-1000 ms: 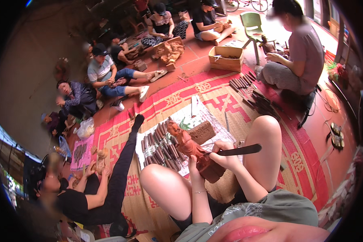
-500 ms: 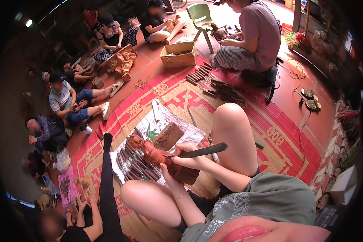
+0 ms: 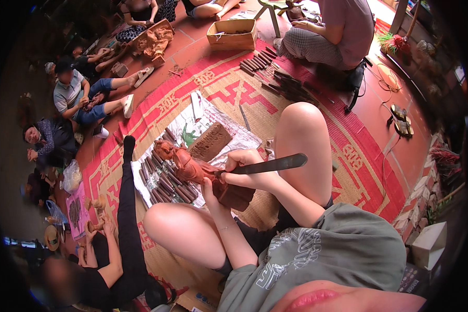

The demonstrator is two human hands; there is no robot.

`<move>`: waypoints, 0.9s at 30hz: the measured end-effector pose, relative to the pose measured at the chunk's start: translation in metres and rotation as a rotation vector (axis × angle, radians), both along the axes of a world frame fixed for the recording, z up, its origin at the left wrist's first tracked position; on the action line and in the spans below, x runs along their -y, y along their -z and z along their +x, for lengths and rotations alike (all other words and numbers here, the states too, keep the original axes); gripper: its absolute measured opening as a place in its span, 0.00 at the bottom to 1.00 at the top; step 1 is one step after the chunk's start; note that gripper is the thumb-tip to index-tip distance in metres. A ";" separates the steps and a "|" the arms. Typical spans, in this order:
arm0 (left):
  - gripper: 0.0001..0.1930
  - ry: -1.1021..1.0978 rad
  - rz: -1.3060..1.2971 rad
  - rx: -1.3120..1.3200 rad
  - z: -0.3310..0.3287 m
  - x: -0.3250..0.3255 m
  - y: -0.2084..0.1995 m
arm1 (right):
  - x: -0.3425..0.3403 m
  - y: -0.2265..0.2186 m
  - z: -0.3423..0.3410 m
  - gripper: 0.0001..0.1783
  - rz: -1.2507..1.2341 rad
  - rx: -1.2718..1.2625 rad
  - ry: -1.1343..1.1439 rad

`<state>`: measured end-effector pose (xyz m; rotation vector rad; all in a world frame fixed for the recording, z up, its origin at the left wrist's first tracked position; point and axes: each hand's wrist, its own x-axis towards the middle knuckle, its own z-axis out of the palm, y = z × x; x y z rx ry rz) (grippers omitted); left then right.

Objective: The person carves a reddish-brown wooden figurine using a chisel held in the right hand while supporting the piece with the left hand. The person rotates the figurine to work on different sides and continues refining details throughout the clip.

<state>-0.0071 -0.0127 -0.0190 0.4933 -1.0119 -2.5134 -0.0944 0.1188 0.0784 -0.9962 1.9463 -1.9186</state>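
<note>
A reddish-brown carved figurine (image 3: 188, 165) lies tilted between my knees, its head toward the far left and its broad base near me. My left hand (image 3: 211, 196) grips it from below, thumb along its side. In my right hand (image 3: 250, 177) is a long, dark, flat-handled carving tool (image 3: 278, 164), closed in my fingers. Its tip end reaches the figurine's lower part; the exact tip is hard to make out. Just beyond lies a rough brown block (image 3: 211, 141) on a white printed sheet (image 3: 239, 134). Several dark-handled carving tools (image 3: 166, 182) lie beside the figurine.
A red and tan patterned mat (image 3: 369, 171) spreads under me. More carving tools (image 3: 291, 86) lie farther off, near a wooden crate (image 3: 232, 35) and a seated person (image 3: 343, 31). Other people sit along the left. Sandals (image 3: 400, 120) and a white box (image 3: 430, 244) are at the right.
The whole view has shifted, so the mat and the people appear higher. My hands keep their hold on the figurine and the carving tool; the tool's handle lies slightly flatter.
</note>
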 end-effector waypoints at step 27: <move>0.32 0.062 0.119 -0.117 -0.002 -0.010 -0.027 | 0.011 -0.003 -0.003 0.10 0.014 -0.323 0.032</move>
